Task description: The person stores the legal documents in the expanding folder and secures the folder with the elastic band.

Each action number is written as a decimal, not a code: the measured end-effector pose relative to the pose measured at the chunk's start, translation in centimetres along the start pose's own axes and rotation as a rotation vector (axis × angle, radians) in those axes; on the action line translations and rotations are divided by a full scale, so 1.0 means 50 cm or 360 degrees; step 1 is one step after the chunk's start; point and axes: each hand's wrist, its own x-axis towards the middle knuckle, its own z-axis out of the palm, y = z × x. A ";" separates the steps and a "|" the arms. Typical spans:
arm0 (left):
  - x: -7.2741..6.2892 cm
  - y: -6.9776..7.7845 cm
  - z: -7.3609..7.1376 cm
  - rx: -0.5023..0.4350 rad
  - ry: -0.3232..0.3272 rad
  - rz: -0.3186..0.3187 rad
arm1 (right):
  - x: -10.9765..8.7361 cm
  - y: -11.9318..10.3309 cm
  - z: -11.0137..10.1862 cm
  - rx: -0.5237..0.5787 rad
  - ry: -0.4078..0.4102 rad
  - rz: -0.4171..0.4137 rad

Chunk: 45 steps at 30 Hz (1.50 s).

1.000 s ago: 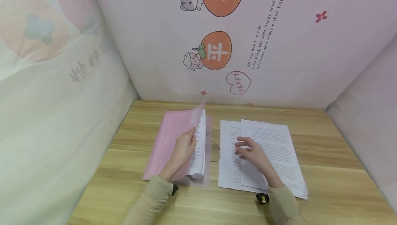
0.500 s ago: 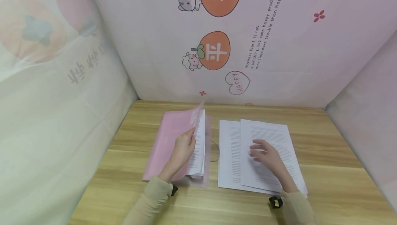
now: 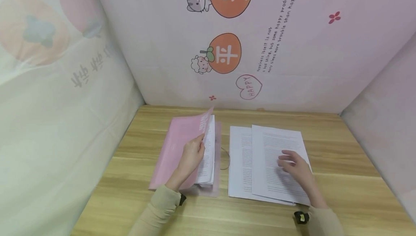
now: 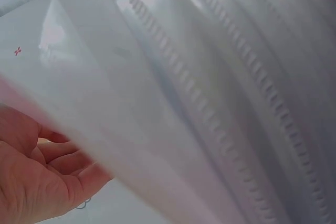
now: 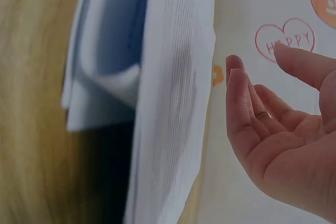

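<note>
Pink folder (image 3: 177, 145) located on the wooden table (image 3: 126, 178), left of centre; its cover was raised at a slant, neither laid flat nor turned fully back. The cover's free edge was pinched by the left hand (image 3: 191, 153). Printed pages (image 3: 208, 163) were seen inside, and translucent leaves (image 4: 121, 98) with ridged strips were shown by the left wrist view.

Loose papers were laid well apart from the folder's spine, to its right: an upper sheet (image 3: 268, 160) was overlapped onto a lower sheet (image 3: 236, 160). Sheet count could not be told. The right hand (image 3: 296, 165) was held above the upper sheet, fingers loosely bent, nothing grasped. A thin cord (image 3: 229, 160) was noted between folder and papers; its attachment was unclear.

Progress, as judged: partway. Pages were already housed in the folder; the loose papers were left outside, and the cover was not yet settled either way.
</note>
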 end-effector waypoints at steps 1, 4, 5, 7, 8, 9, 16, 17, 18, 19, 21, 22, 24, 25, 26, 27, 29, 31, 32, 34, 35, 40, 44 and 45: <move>-0.001 -0.001 0.000 -0.0001 -0.0005 -0.0001 | 0.000 0.006 -0.004 -0.0001 0.0008 -0.0002; -0.002 -0.002 0.001 -0.0010 -0.0012 0.0001 | 0.000 0.020 -0.015 -0.0011 0.0029 0.0002; -0.002 -0.002 0.001 -0.0011 -0.0009 0.0002 | -0.001 0.024 -0.018 -0.0019 0.0030 0.0004; -0.003 -0.002 0.001 -0.0013 -0.0004 0.0001 | -0.002 0.028 -0.025 -0.0037 0.0040 0.0013; -0.003 -0.002 0.001 -0.0013 -0.0001 -0.0001 | -0.002 0.030 -0.028 -0.0050 0.0047 0.0014; -0.002 -0.002 0.001 -0.0012 0.0000 -0.0003 | -0.003 0.032 -0.031 -0.0066 0.0054 0.0010; -0.003 -0.002 0.002 0.0003 0.0017 0.0005 | -0.008 0.042 -0.049 -0.0089 0.0085 0.0022; -0.003 -0.003 0.002 0.0005 0.0018 0.0010 | -0.010 0.042 -0.051 -0.0091 0.0086 0.0032; -0.003 -0.003 0.002 0.0005 0.0019 0.0012 | -0.012 0.043 -0.053 -0.0105 0.0090 0.0046; -0.003 -0.003 0.002 0.0005 0.0018 0.0014 | -0.013 0.044 -0.055 -0.0116 0.0088 0.0056; -0.003 -0.004 0.002 0.0001 0.0014 0.0014 | -0.014 0.045 -0.060 -0.0131 0.0082 0.0080; -0.003 -0.004 0.002 0.0000 0.0014 0.0014 | -0.015 0.046 -0.062 -0.0140 0.0085 0.0087; -0.002 -0.004 0.001 0.0001 0.0012 0.0010 | -0.016 0.048 -0.066 -0.0168 0.0091 0.0097; -0.002 -0.004 0.001 0.0003 0.0014 0.0009 | -0.016 0.049 -0.068 -0.0175 0.0089 0.0105; -0.002 -0.004 0.001 0.0003 0.0015 0.0006 | -0.017 0.050 -0.069 -0.0187 0.0091 0.0113; -0.002 -0.004 0.001 0.0005 0.0013 0.0005 | -0.018 0.050 -0.070 -0.0196 0.0099 0.0116; -0.002 -0.003 0.000 0.0010 0.0017 0.0008 | -0.019 0.049 -0.073 -0.0227 0.0103 0.0133; -0.002 -0.002 0.000 0.0014 0.0017 0.0011 | -0.020 0.047 -0.077 -0.0234 0.0090 0.0170; -0.002 -0.002 -0.001 0.0016 0.0016 0.0012 | -0.021 0.047 -0.078 -0.0238 0.0086 0.0188; -0.002 -0.002 0.000 0.0018 0.0015 0.0016 | -0.021 0.046 -0.081 -0.0245 0.0069 0.0234; -0.002 -0.003 0.000 0.0017 0.0013 0.0014 | -0.020 0.047 -0.083 -0.0253 0.0064 0.0256; -0.003 -0.005 0.002 0.0012 0.0006 0.0002 | -0.020 0.053 -0.086 -0.0287 0.0074 0.0305; -0.003 -0.004 0.002 0.0006 0.0001 -0.0007 | -0.020 0.061 -0.086 -0.0329 0.0121 0.0322; -0.003 -0.004 0.002 0.0005 0.0005 -0.0008 | -0.020 0.062 -0.086 -0.0341 0.0133 0.0330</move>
